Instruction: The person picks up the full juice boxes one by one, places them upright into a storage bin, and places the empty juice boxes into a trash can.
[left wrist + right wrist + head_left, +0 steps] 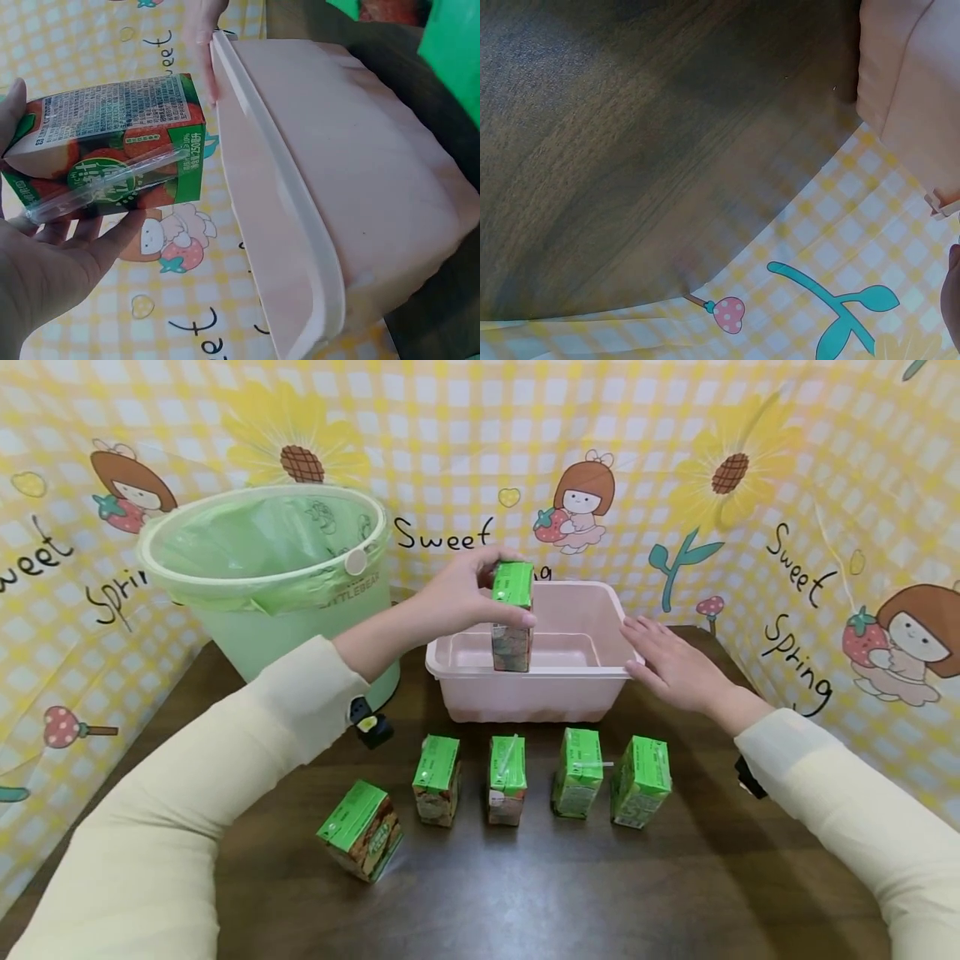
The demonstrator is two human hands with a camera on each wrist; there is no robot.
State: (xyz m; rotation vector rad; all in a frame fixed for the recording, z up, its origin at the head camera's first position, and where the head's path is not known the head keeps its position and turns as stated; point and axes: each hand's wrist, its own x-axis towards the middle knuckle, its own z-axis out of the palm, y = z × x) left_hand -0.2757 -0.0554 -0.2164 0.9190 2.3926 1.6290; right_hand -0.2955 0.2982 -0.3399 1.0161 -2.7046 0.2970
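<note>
Holding: left hand (463,595), thumb and fingers curled round strawberry carton (512,643), upright above pink tub (536,700).
Right hand (675,668): fingers extended, touching tub's right rim.
Other cartons (507,777): five, on dark table (480,893), nearside of tub.

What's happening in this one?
A person's left hand grips a green-topped carton, holding it above the pink tub, while the right hand is at the tub's right end. Five more cartons stand on the dark table in front of the tub, and a lined green bin stands to the left.
</note>
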